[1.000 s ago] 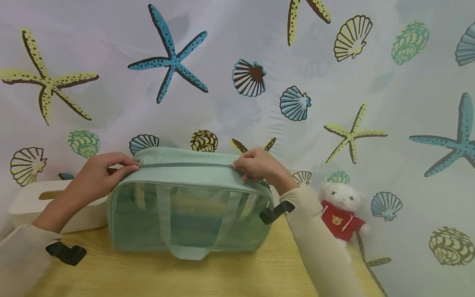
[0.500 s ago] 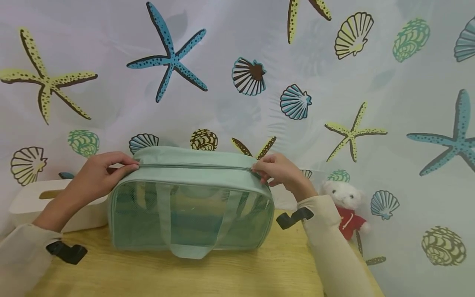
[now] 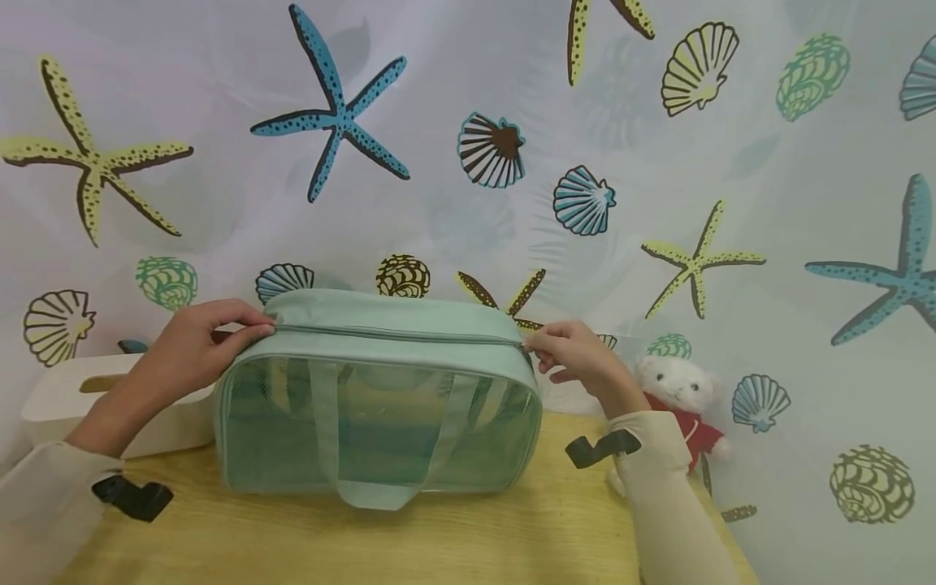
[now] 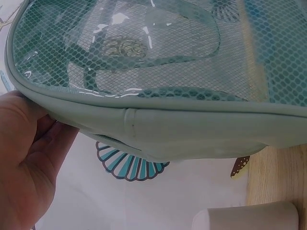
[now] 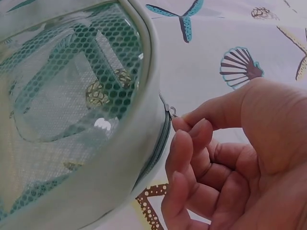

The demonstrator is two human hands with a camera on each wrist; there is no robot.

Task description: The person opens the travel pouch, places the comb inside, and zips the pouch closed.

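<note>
A mint-green bag with see-through sides and a strap handle stands upright on the wooden table. A zipper runs along its top. With thumb and forefinger my left hand pinches the bag's top left corner, at the zipper's end. My right hand is at the top right end of the zipper. In the right wrist view its thumb and forefinger pinch the small metal zipper pull, the other fingers curled below. The left wrist view shows the left fingers at the bag's edge seam.
A white tissue box stands left of the bag, partly behind the left forearm. A white plush bear in a red hoodie sits at the right, partly covered by the right sleeve. Behind hangs a curtain printed with starfish and shells.
My right hand has moved rightward along the bag's top with the zipper pull, from right of the middle to the right corner. The left hand keeps its place at the left corner.
</note>
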